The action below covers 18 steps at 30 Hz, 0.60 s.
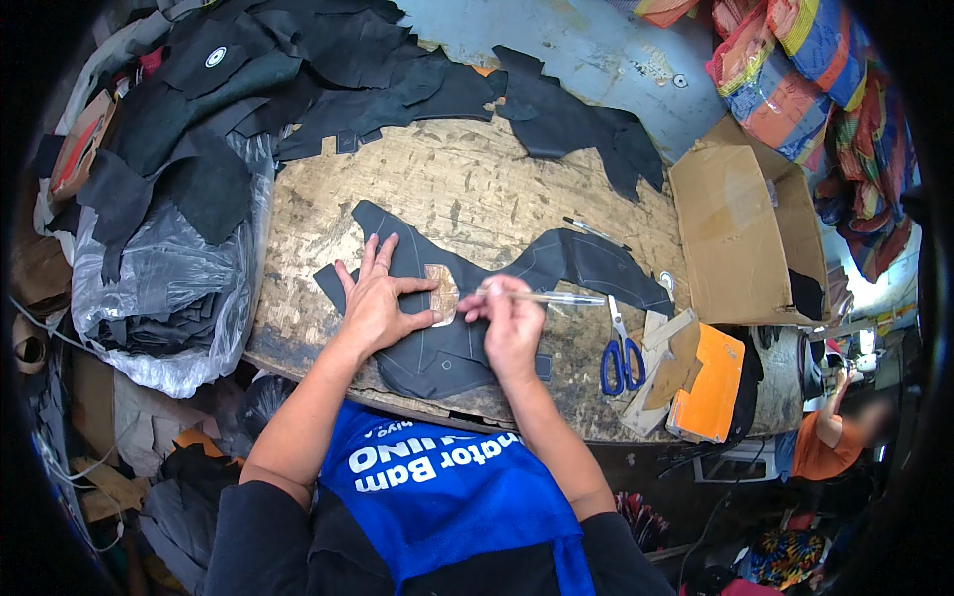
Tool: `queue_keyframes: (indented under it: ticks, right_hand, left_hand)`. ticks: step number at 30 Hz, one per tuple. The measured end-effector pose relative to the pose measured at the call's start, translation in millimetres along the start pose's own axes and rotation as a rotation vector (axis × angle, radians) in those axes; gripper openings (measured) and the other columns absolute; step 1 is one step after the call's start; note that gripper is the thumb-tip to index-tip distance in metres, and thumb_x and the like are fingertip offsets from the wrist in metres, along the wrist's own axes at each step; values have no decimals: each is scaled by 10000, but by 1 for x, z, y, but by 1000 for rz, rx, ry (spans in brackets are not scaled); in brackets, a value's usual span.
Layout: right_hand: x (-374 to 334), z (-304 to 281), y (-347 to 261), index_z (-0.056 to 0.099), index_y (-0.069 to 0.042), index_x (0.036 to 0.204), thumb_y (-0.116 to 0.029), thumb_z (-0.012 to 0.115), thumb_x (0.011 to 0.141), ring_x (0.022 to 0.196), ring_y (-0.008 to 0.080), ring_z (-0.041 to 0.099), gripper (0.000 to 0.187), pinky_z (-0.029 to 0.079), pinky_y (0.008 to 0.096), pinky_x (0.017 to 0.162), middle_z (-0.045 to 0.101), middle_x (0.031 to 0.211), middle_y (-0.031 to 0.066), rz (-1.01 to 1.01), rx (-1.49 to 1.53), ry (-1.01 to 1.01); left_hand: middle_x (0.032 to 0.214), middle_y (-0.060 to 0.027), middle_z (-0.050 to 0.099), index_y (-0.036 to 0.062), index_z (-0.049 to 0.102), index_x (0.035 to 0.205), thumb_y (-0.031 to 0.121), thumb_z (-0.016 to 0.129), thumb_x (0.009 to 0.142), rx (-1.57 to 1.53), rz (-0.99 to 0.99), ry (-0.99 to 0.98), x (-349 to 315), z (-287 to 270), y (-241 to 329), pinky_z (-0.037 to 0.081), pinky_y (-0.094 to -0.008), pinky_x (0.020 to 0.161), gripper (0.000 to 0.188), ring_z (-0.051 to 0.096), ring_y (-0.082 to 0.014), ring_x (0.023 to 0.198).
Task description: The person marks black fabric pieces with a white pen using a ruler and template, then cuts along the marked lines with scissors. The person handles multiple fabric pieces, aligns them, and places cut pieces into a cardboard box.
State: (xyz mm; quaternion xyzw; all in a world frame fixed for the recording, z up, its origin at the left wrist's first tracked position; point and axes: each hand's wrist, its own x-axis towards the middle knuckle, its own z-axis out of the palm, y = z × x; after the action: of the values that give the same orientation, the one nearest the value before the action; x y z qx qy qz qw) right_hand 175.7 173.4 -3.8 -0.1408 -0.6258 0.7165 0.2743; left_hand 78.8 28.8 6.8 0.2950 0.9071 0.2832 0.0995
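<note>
A black leather piece (437,348) with pale drawn outlines lies on the worn wooden table (328,179). On top of it rests a small tan template (443,296), rounded at its ends. My left hand (378,308) is spread over the leather, with its thumb and forefinger pressing the template's left edge. In my right hand (509,323) is a clear-barrelled pen (566,297), gripped just right of the template. Its tip is hidden by my fingers. Blue-handled scissors (622,360) lie to the right of that hand.
Black leather scraps (348,60) spread along the far side. Plastic-wrapped leather (179,298) stands at left. A cardboard box (730,233) sits at right, behind an orange card (711,382) and tan templates (672,363). Another pen (596,232) lies past the leather. A person in orange (833,447) is farther right.
</note>
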Motion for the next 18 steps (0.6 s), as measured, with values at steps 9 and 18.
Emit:
queue_keyframes:
  ticks: [9,18]
  right_hand:
    - [9,-8,22,583,29,881,-22,629,842,697,84,613,79,506,221,638,633,770,65,-96,-276,-31]
    - [9,-3,11,625,30,840,-57,658,817,646,106,608,96,496,244,609,645,728,68,-247,-573,-103]
  left_hand:
    - [1464,-244,292,197,714,1067,265,818,588,-60,-41,77,-28,-27,-40,177,-447,1128,495,210,-406,1380]
    - [1474,-221,289,176,718,1055,215,820,581,-114,-4,57,-30,-30,-45,168,-462,1134,486,195,-396,1389]
